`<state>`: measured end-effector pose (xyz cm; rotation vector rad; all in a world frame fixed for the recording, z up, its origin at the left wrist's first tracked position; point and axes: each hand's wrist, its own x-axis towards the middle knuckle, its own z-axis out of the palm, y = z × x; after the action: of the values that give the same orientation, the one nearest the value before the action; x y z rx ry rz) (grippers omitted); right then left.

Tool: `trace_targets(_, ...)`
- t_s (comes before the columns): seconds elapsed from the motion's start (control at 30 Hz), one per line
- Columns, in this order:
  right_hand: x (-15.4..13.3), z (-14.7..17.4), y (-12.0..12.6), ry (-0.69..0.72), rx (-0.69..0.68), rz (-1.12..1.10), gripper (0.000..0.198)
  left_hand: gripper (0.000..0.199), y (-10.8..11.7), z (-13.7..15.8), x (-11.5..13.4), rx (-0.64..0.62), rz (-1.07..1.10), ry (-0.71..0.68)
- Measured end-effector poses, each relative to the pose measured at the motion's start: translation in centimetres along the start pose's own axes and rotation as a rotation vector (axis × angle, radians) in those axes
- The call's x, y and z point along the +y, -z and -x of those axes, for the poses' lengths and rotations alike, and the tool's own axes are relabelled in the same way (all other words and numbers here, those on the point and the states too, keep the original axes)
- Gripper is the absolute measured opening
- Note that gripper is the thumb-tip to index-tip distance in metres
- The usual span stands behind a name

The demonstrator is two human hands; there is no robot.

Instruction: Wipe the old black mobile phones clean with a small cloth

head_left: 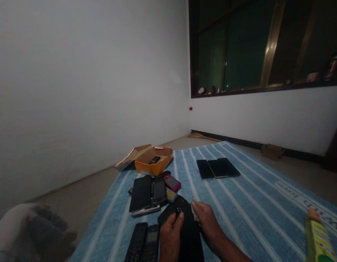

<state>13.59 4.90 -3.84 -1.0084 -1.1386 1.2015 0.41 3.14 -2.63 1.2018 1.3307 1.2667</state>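
Note:
My left hand (170, 234) is closed, thumb and finger around a small black object (179, 210) with a shiny spot; I cannot make out its kind. My right hand (209, 222) pinches a crumpled whitish cloth (195, 214) just to the right. Between and beneath both hands lie flat black slabs (189, 236), like phones or tablets, partly covered. Left of my left hand, two black keypad phones (137, 240) lie side by side. Beyond it are a black tablet-like device (141, 193), a dark slider phone (159, 191), a yellow-keyed phone (171, 195) and a pink phone (173, 182).
An open orange box (150, 168) with a dark phone (154, 160) inside stands at the far left. Several black screens (217, 168) lie on the blue striped cloth (255, 203). A yellow-green package (320, 238) is at right, a greyish fabric bundle (31, 233) at left.

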Motion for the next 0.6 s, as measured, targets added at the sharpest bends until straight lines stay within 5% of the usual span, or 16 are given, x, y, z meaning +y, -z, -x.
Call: trace_targets(0.6,-0.31,0.00,0.33,-0.039,0.033,0.022,0.060,0.054,0.40,-0.60,-0.33,-0.081,-0.052,0.021)
